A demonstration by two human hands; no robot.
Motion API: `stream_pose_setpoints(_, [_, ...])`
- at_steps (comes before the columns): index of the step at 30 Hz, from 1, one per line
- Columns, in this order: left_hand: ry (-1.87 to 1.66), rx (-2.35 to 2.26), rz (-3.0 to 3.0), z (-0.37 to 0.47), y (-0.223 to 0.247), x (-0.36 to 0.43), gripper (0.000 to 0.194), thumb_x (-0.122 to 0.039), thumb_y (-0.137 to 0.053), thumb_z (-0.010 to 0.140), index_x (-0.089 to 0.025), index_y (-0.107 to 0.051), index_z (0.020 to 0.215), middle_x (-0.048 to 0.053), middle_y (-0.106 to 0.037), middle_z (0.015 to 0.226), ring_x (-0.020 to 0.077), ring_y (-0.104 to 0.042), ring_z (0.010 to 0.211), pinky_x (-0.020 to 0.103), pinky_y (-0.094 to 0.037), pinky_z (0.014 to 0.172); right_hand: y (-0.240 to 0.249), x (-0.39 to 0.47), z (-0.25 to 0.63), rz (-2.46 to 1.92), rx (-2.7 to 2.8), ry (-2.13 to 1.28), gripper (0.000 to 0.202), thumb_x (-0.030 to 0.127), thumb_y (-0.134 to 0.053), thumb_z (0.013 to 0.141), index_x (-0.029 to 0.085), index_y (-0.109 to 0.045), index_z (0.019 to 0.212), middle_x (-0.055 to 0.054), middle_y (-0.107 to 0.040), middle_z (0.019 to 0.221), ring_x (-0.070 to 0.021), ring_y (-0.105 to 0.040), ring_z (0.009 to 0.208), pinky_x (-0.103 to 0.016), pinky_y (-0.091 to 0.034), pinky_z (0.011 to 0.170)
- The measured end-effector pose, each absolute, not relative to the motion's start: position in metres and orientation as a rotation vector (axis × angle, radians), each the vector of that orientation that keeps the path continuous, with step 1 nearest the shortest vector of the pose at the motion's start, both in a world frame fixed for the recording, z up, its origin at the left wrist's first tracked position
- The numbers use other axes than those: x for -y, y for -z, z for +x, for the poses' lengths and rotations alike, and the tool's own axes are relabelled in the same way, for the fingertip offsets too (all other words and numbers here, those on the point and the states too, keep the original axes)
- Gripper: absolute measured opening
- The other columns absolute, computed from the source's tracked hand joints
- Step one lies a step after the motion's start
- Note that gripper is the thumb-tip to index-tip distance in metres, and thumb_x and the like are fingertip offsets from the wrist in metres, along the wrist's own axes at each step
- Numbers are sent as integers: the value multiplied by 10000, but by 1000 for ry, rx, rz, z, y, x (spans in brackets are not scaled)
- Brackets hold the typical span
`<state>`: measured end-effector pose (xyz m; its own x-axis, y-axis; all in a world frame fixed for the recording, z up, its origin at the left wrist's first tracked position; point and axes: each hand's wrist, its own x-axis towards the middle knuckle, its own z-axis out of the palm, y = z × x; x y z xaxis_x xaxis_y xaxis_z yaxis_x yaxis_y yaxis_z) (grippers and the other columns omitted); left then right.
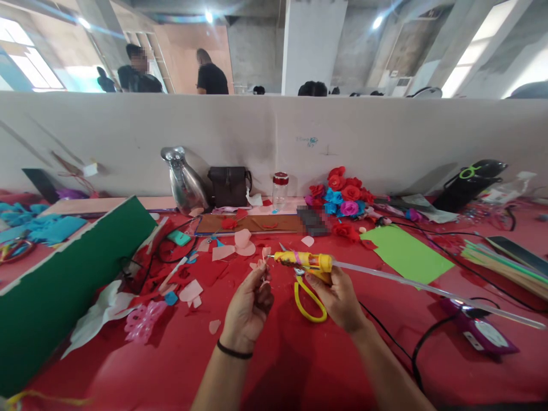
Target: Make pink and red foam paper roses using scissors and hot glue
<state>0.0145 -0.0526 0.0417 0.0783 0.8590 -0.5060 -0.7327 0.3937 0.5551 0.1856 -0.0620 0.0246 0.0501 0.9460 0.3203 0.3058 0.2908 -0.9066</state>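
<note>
My right hand is wrapped round a yellow hot glue gun, with a long clear glue stick running out of its back to the right. The gun's nozzle points left and meets a small pink paper flower piece, pinched in the fingertips of my left hand. Whether the nozzle touches the paper I cannot tell. Below the gun lie yellow-handled scissors, their blades partly hidden behind it. Loose pink paper petals are scattered beyond my left hand.
A green board stands upright at left. Along the back are a steel jug, a dark bag, a glass jar and paper flowers. Green paper and a purple power strip with cables lie at right.
</note>
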Motion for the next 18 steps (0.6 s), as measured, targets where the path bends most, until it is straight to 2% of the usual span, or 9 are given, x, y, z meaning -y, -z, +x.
stream_pose_setpoints(4, [-1210, -834, 214, 9, -35, 54, 190, -226, -720, 655, -132, -581, 743, -54, -522, 596, -3, -264, 380, 140, -209, 360, -15, 43, 210, -1443, 1353, -678, 306, 422, -541, 793, 192, -564, 994, -49, -683, 867, -200, -635, 754, -298, -494, 680])
stream_pose_setpoints(7, [-1225, -816, 234, -1, -30, 58, 184, -197, -727, 647, -135, -568, 719, -42, -535, 636, 5, -296, 404, 140, -247, 373, -3, 22, 243, -1982, 1461, -556, 270, 416, -480, 815, 169, -591, 814, -47, -652, 684, -193, -599, 583, -292, -452, 559])
stream_pose_setpoints(10, [-1258, -838, 245, -16, -29, 63, 167, -154, -717, 652, -142, -563, 716, -37, -538, 664, 11, -322, 424, 143, -281, 392, 7, 13, 266, -2263, 1577, -360, 276, 348, -448, 843, 140, -621, 789, -122, -651, 709, -251, -611, 692, -338, -429, 631])
stream_pose_setpoints(14, [-1292, -901, 230, -37, -30, 70, 130, -129, -688, 679, -140, -575, 742, -26, -547, 688, 14, -328, 434, 143, -282, 391, 8, 27, 248, -2331, 1517, -60, 296, 274, -463, 837, 66, -610, 987, -276, -578, 1041, -375, -511, 989, -478, -360, 794])
stream_pose_setpoints(16, [-1304, -919, 220, -43, -28, 72, 130, -116, -681, 680, -141, -569, 739, -25, -553, 695, 16, -332, 435, 143, -290, 393, 6, 37, 218, -2185, 1590, 162, 280, 229, -449, 845, 84, -608, 1025, -246, -567, 1071, -351, -483, 1022, -470, -346, 834])
stream_pose_setpoints(18, [-1306, -925, 224, -45, -25, 74, 136, -104, -680, 674, -142, -563, 732, -28, -555, 692, 18, -333, 433, 144, -292, 392, 6, 42, 181, -1875, 1923, -20, 235, 184, -439, 853, 137, -650, 948, -152, -618, 977, -267, -522, 949, -379, -368, 849])
